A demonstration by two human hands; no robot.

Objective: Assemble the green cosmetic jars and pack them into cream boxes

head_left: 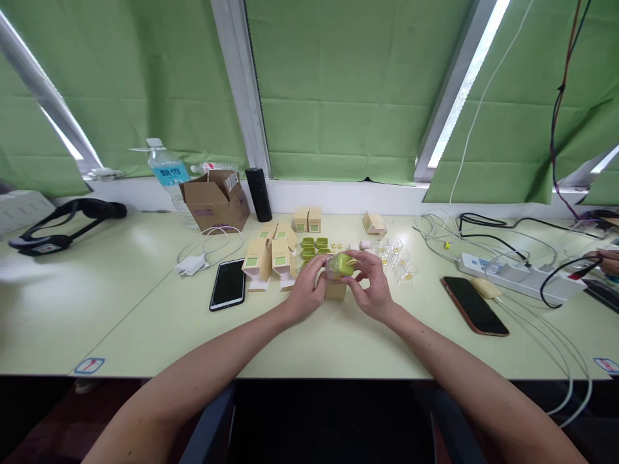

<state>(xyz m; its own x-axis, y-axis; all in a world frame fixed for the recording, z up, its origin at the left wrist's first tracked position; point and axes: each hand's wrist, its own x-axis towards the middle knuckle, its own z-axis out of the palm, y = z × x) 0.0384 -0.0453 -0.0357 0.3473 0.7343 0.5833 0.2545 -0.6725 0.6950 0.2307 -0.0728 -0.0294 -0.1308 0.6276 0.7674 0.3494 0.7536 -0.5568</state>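
Note:
My left hand (308, 283) is closed around a small clear plastic cover (331, 267). My right hand (371, 287) grips a small green container (344, 265), which meets the cover between both hands. Right below them a small cardboard box (335, 290) stands on the table, partly hidden by my fingers. Just behind my hands are several green square containers (308, 252), with part of the group covered. To the right lie several clear plastic covers (405, 272). On the left, several cardboard boxes (258, 258) have their flaps hanging out.
A phone (227, 285) lies left of the boxes, and another phone (474, 305) on the right beside a white power strip (520, 277) with cables. Behind stand a brown carton (215, 203), a water bottle (169, 174) and a black cylinder (258, 195). Another person's hand (608, 261) shows at far right.

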